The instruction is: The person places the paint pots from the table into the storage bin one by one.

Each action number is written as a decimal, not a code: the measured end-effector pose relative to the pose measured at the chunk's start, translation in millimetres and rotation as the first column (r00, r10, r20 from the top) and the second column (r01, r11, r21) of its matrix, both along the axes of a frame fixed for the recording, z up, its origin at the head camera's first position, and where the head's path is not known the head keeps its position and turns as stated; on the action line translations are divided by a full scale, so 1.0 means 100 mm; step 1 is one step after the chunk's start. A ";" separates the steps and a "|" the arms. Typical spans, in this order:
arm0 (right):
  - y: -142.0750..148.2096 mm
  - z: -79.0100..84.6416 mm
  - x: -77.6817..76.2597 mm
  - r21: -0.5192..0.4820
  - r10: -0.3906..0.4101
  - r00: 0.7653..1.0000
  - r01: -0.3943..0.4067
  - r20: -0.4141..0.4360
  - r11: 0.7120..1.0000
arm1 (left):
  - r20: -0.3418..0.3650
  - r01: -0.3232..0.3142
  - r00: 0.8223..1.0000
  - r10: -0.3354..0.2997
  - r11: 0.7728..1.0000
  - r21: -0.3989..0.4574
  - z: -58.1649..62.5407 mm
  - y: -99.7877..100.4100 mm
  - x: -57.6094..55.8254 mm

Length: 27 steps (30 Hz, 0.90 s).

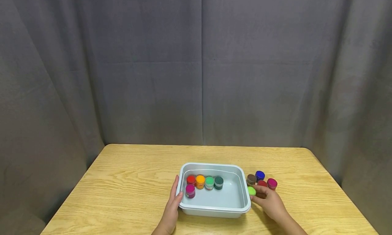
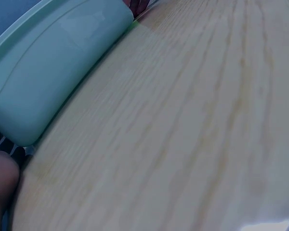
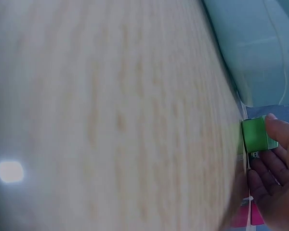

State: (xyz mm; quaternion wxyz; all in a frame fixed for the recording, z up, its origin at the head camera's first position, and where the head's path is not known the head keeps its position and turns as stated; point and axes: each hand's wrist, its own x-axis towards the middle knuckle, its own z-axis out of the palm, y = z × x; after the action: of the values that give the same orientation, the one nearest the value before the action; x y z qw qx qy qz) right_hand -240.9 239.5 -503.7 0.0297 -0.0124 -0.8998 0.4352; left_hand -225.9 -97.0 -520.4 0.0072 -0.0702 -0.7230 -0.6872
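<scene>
A pale blue-grey plastic tub [image 1: 214,209] sits on the table. My left hand [image 1: 171,206] holds its left side, thumb over the rim and fingers along the outer wall. Inside are small paint jars: red [image 1: 191,179], orange [image 1: 200,181], light green [image 1: 209,182] and dark green [image 1: 218,182] in a row, with a magenta one [image 1: 190,190] in front of the red. Just outside the tub's right wall, my right hand [image 1: 269,201] pinches a lime green paint jar [image 1: 251,190]. In the right wrist view the thumb lies against that jar [image 3: 255,134].
Beside my right hand stand brown [image 1: 251,179], blue [image 1: 260,175], dark red [image 1: 262,183] and pink [image 1: 272,183] jars, close together. The wooden table [image 1: 128,187] has its far edge against a grey curtain [image 1: 153,92].
</scene>
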 end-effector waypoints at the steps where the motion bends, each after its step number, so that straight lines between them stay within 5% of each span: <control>1: 0.00 0.00 0.00 0.003 -0.001 1.000 0.001 0.000 1.000 | -0.001 -0.001 1.000 0.001 1.000 -0.001 0.00 0.00 0.00; 14: 0.07 0.06 0.05 -0.010 -0.061 0.998 0.061 0.007 0.998 | 0.015 0.000 1.000 0.000 1.000 0.003 -0.01 0.01 -0.01; 27: 0.04 0.45 0.07 -0.078 -0.068 0.998 0.066 -0.015 0.995 | 0.007 0.005 1.000 -0.005 1.000 0.000 0.00 0.00 0.00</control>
State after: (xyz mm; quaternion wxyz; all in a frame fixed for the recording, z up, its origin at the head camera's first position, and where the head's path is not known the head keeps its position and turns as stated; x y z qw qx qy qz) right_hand -233.4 243.9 -458.5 0.0518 -0.0398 -0.8809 0.4687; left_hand -226.2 -96.6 -520.2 0.0030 -0.0697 -0.7227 -0.6876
